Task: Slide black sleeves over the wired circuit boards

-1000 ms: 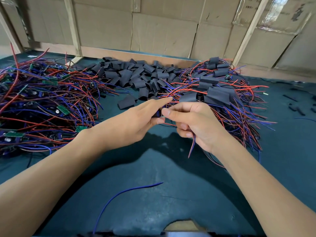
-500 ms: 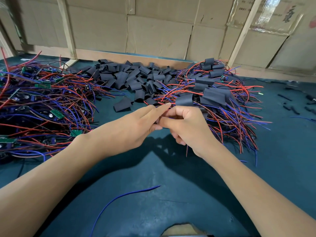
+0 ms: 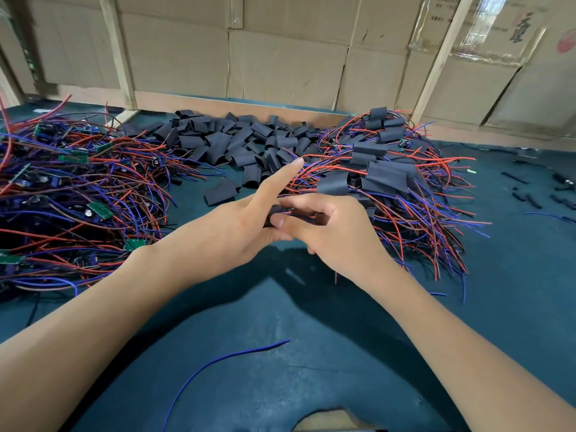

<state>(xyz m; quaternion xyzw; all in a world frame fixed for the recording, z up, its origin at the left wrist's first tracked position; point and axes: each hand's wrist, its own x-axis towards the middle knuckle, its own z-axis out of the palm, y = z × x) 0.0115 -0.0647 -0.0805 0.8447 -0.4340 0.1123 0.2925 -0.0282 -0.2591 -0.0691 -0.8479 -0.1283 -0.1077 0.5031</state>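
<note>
A short black tube sleeve (image 3: pixel 270 214) is sitting pinched between both hands, just above the dark green bench (image 3: pixel 311 353) at its middle. The left hand (image 3: pixel 224 232) is gripping it from below with the index finger pointing straight out; the right hand (image 3: pixel 327 232) is keeping a narrow grip on it, thumb pressing. Loose black sleeves (image 3: pixel 243 141) are lying heaped behind, bare red-and-blue wired circuit boards (image 3: pixel 71 188) left, sleeved ones (image 3: pixel 389 176) right.

Both hands, left (image 3: pixel 230 232) and right (image 3: pixel 327 232), on one black sleeve (image 3: pixel 274 212), left forefinger straight.
</note>
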